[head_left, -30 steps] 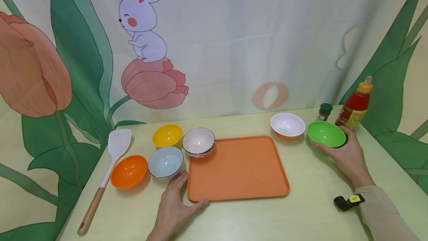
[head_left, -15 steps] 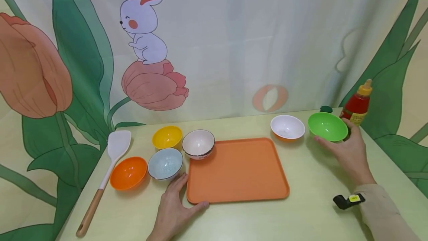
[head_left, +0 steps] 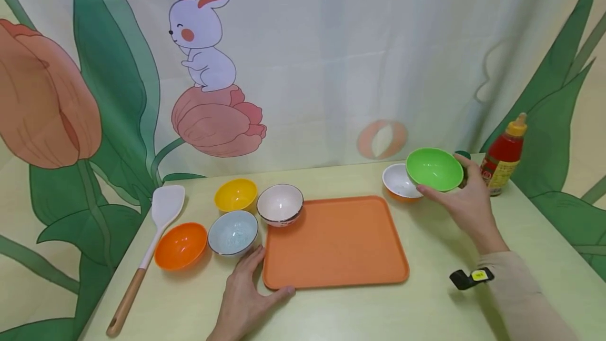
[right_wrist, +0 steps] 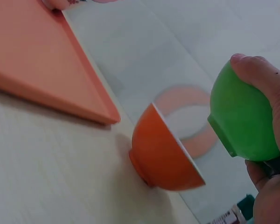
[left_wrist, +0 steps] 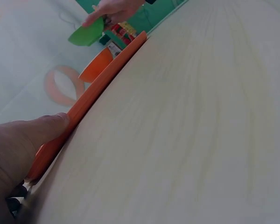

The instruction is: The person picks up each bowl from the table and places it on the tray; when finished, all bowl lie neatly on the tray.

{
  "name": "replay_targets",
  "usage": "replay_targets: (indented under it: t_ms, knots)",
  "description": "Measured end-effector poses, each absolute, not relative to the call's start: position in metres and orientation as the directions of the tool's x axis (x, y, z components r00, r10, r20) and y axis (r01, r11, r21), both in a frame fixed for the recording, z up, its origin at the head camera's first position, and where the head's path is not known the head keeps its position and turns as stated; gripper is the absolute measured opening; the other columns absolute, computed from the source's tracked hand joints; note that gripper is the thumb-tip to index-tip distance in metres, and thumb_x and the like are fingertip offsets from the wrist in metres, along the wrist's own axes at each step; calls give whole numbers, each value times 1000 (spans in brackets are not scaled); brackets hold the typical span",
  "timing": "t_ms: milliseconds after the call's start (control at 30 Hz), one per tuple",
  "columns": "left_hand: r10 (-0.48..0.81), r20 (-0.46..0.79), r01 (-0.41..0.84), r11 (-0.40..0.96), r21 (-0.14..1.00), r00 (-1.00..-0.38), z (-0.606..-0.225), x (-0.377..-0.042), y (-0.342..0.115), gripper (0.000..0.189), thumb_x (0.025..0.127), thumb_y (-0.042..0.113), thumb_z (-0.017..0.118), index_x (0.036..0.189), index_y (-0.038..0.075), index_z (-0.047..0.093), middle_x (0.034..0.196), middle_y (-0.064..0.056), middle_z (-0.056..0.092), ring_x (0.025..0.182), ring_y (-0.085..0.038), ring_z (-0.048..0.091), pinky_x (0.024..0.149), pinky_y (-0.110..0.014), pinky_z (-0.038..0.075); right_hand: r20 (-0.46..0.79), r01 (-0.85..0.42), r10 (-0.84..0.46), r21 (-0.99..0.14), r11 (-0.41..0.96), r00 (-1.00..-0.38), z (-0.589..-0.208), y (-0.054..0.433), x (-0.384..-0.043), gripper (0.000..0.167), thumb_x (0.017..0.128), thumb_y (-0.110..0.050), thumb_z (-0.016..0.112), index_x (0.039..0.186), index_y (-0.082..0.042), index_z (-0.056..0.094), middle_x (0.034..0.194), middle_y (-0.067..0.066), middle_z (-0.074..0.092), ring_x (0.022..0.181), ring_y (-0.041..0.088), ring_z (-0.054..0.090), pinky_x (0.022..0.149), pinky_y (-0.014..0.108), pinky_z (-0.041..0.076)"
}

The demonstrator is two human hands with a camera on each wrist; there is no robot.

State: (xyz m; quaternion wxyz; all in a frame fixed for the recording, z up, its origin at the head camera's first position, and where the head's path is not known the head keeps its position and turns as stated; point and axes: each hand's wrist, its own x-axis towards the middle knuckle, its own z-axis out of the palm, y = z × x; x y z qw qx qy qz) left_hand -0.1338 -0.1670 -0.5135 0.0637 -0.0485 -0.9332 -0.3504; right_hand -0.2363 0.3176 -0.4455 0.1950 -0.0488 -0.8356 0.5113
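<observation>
My right hand (head_left: 466,207) holds a green bowl (head_left: 434,168) by its sides, thumb at the near side and fingers round the right. In the right wrist view the green bowl (right_wrist: 242,116) hangs in the air, apart from a bowl with a white inside and orange outside (right_wrist: 161,151). From the head view it partly covers that white-and-orange bowl (head_left: 397,182). My left hand (head_left: 246,293) rests at the near left corner of the orange tray (head_left: 336,246), thumb along the front edge and fingers at the left edge. In the left wrist view the thumb (left_wrist: 46,128) touches the tray rim.
Left of the tray stand a yellow bowl (head_left: 235,195), a cream bowl (head_left: 280,204) overlapping the tray corner, a light blue bowl (head_left: 233,232) and an orange bowl (head_left: 181,246). A spatula (head_left: 147,251) lies far left. A red sauce bottle (head_left: 503,157) and green-capped jar (head_left: 463,154) stand back right.
The right hand has lifted the green bowl and carried it left, from in front of the sauce bottle to over the white-and-orange bowl's right side. The left hand keeps its place at the tray.
</observation>
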Motion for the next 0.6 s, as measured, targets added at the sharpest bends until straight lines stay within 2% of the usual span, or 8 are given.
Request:
replay_targets:
  t_ms: [267, 500, 600]
  knots:
    - [40, 151, 129, 749, 650, -988, -514, -134, -168, 114, 75, 67, 97, 160, 2, 58, 166, -18, 56, 154, -42, 53, 127, -63, 45, 288, -163, 202, -864, 476, -936, -434, 284, -241, 118, 85, -37, 100, 175, -13, 28, 169, 19, 43, 145, 37, 51, 105, 26, 48]
    - [44, 163, 141, 744, 653, -986, -515, -133, -169, 114, 75, 67, 97, 160, 1, 58, 165, -18, 57, 153, -42, 53, 126, -63, 46, 297, -218, 114, -868, 447, -948, -434, 259, -245, 119, 84, -35, 101, 175, -13, 28, 167, 18, 45, 141, 38, 55, 101, 24, 49]
    - [44, 157, 137, 743, 655, -987, -516, -134, -169, 114, 76, 67, 97, 160, 1, 58, 166, -18, 57, 153, -42, 53, 126, -63, 45, 292, -230, 79, -869, 437, -953, -435, 249, -245, 118, 84, -35, 101, 175, -14, 29, 166, 16, 46, 141, 36, 56, 104, 32, 52]
